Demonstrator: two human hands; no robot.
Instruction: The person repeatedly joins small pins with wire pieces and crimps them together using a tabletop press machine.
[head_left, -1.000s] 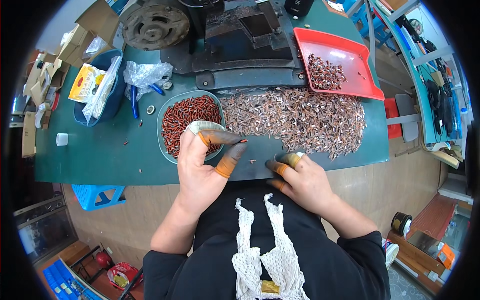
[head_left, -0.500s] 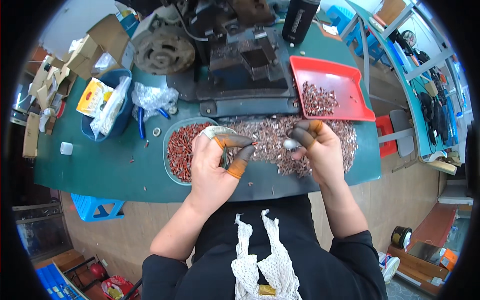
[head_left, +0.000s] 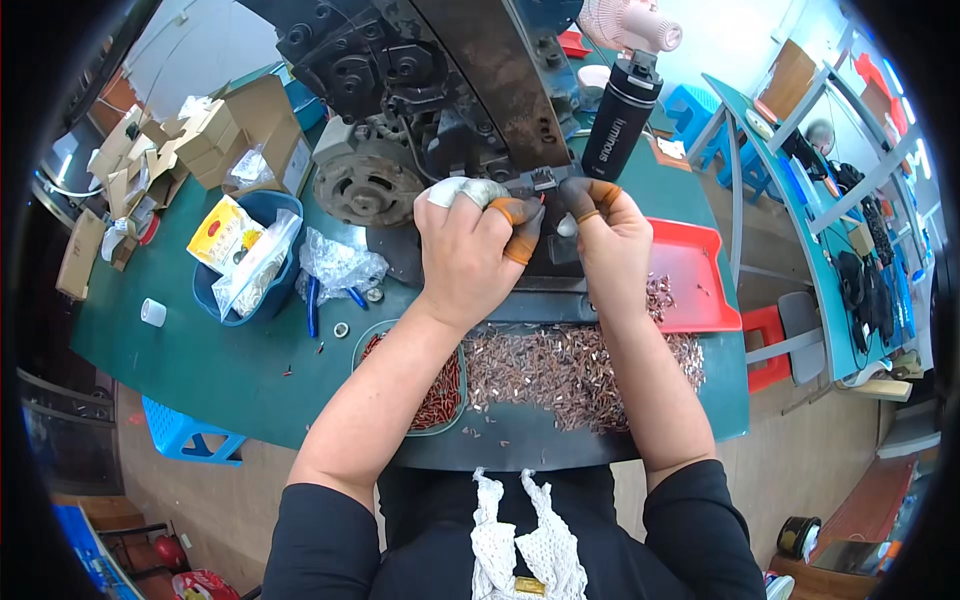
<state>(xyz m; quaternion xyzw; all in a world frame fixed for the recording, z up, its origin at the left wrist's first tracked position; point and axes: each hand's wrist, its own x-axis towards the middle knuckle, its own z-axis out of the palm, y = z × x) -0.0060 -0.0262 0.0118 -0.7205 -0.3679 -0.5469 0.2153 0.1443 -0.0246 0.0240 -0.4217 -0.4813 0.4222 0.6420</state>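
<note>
now, left hand (head_left: 468, 255) pinching red piece (head_left: 543, 199), right hand (head_left: 614, 240) alongside, its hold unclear

A pale wall (head_left: 740, 45) rises beyond the fingers (head_left: 602, 192), a green-topped table (head_left: 250, 370) spreads beneath them, a blue plastic stool (head_left: 172, 426) stands on tan flooring (head_left: 235, 500) to their near left, and a red stool (head_left: 768, 348) sits to their right near a second green table (head_left: 834, 290).

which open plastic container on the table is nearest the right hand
The shallow red plastic tray beside the right hand; the blue plastic bin and pale-green plastic tub sit farther left.
</note>
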